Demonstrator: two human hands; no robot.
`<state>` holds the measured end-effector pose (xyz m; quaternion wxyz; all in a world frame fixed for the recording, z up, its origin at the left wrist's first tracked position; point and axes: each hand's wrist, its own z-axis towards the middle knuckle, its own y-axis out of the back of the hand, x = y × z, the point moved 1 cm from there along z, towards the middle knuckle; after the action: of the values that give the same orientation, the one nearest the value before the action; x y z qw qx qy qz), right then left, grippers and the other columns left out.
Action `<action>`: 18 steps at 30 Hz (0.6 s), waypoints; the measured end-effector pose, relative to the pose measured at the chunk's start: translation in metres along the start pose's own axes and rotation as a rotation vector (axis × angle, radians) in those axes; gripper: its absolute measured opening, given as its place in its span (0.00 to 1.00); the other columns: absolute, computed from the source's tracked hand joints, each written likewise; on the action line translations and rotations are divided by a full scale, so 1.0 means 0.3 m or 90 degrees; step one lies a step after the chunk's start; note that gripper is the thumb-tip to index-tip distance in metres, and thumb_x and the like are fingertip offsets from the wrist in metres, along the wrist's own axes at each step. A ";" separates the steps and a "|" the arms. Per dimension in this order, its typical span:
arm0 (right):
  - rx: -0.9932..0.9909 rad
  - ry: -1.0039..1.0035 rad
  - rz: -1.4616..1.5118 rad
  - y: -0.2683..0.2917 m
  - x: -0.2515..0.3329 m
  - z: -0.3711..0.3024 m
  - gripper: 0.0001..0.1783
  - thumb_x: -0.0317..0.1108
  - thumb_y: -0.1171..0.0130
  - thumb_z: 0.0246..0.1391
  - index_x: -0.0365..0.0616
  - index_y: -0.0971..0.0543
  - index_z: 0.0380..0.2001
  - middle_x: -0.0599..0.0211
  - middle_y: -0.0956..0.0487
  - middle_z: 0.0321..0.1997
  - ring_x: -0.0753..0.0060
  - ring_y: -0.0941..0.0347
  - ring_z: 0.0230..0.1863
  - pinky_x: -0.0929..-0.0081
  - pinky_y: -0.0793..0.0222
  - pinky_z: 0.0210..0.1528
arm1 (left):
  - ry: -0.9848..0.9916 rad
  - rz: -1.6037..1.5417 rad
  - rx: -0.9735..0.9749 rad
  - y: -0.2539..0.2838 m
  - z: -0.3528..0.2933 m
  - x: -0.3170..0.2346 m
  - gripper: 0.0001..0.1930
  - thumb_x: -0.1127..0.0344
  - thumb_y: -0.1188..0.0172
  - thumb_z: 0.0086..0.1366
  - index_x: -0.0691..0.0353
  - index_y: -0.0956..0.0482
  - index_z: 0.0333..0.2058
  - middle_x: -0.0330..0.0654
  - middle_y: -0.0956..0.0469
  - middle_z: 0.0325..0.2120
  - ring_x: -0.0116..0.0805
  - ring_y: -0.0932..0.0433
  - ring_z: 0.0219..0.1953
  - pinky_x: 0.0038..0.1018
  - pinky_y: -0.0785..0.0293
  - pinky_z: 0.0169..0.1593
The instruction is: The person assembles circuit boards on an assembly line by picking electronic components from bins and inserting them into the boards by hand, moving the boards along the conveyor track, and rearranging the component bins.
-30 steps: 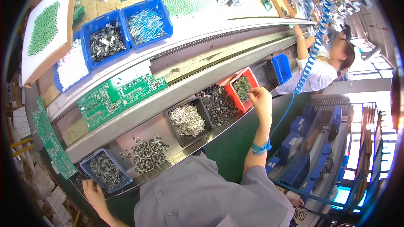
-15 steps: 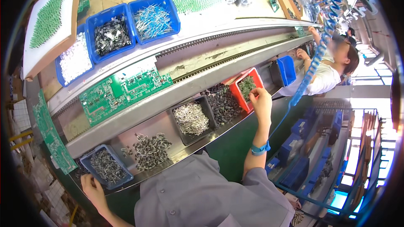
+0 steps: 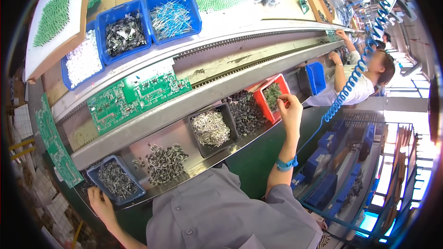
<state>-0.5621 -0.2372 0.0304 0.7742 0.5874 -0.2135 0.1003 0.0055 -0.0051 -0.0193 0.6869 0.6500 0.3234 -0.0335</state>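
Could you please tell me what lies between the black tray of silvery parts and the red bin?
The head view shows a loose heap of dark parts between the black tray and the red bin.

red bin [image 3: 263, 107], dull blue bin [image 3: 133, 197], plain grey shirt [image 3: 221, 207].

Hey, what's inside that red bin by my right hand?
The red bin holds a heap of small, thin greenish pieces. Whatever lies beneath the top layer is covered, and your right hand hides part of the bin's near right side.
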 end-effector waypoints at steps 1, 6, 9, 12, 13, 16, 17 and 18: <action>0.001 0.000 -0.001 -0.002 0.002 -0.001 0.05 0.24 0.38 0.44 0.38 0.22 0.28 0.61 0.24 0.25 0.67 0.29 0.24 0.73 0.33 0.30 | 0.001 0.005 0.000 0.001 0.000 -0.001 0.11 0.85 0.46 0.51 0.70 0.29 0.35 0.45 0.33 0.32 0.36 0.36 0.24 0.27 0.37 0.30; -0.027 -0.038 0.072 -0.008 -0.003 -0.001 0.06 0.25 0.37 0.45 0.36 0.22 0.29 0.67 0.24 0.24 0.78 0.34 0.23 0.78 0.35 0.28 | 0.027 0.019 0.005 0.006 0.002 -0.020 0.10 0.85 0.46 0.52 0.70 0.30 0.34 0.45 0.33 0.32 0.37 0.34 0.25 0.28 0.36 0.30; -0.008 -0.056 0.064 -0.002 -0.004 -0.005 0.06 0.24 0.38 0.45 0.36 0.22 0.30 0.67 0.23 0.23 0.79 0.33 0.23 0.79 0.35 0.28 | -0.020 0.033 0.016 0.003 -0.001 -0.002 0.10 0.85 0.47 0.52 0.71 0.31 0.34 0.47 0.32 0.35 0.41 0.32 0.27 0.31 0.34 0.33; -0.016 -0.098 0.104 -0.006 -0.009 -0.005 0.06 0.24 0.38 0.46 0.35 0.21 0.30 0.69 0.23 0.24 0.82 0.33 0.23 0.81 0.35 0.28 | 0.011 0.026 0.024 0.011 0.002 -0.022 0.09 0.85 0.47 0.52 0.71 0.31 0.34 0.48 0.32 0.36 0.41 0.32 0.27 0.31 0.33 0.33; -0.015 -0.098 0.104 -0.006 -0.012 -0.006 0.06 0.24 0.38 0.46 0.35 0.21 0.30 0.69 0.23 0.24 0.82 0.33 0.23 0.81 0.35 0.28 | 0.015 0.014 0.023 0.014 0.003 -0.028 0.09 0.85 0.47 0.52 0.71 0.31 0.34 0.47 0.32 0.35 0.39 0.32 0.27 0.30 0.33 0.33; -0.048 -0.098 0.159 -0.012 0.004 -0.001 0.05 0.23 0.40 0.49 0.34 0.21 0.31 0.71 0.22 0.24 0.85 0.33 0.24 0.84 0.35 0.29 | 0.034 -0.034 0.014 0.021 -0.002 -0.026 0.08 0.84 0.47 0.54 0.70 0.31 0.33 0.45 0.32 0.35 0.35 0.34 0.26 0.27 0.34 0.32; -0.058 -0.100 0.178 -0.012 0.020 0.000 0.04 0.23 0.40 0.50 0.34 0.22 0.31 0.71 0.23 0.24 0.86 0.33 0.25 0.85 0.35 0.30 | 0.045 -0.072 0.007 0.023 -0.006 -0.024 0.07 0.84 0.47 0.54 0.70 0.31 0.33 0.44 0.32 0.34 0.32 0.35 0.26 0.25 0.36 0.31; -0.061 -0.085 0.189 -0.016 0.040 0.007 0.07 0.22 0.41 0.51 0.33 0.21 0.35 0.71 0.22 0.26 0.86 0.32 0.26 0.85 0.34 0.31 | 0.055 -0.096 -0.005 0.022 -0.010 -0.022 0.06 0.84 0.47 0.55 0.69 0.31 0.32 0.42 0.32 0.34 0.30 0.36 0.26 0.23 0.37 0.30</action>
<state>-0.5500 -0.2417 0.0321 0.7619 0.5171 -0.3538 0.1640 0.0023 -0.0039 -0.0103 0.6705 0.6218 0.4008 -0.0560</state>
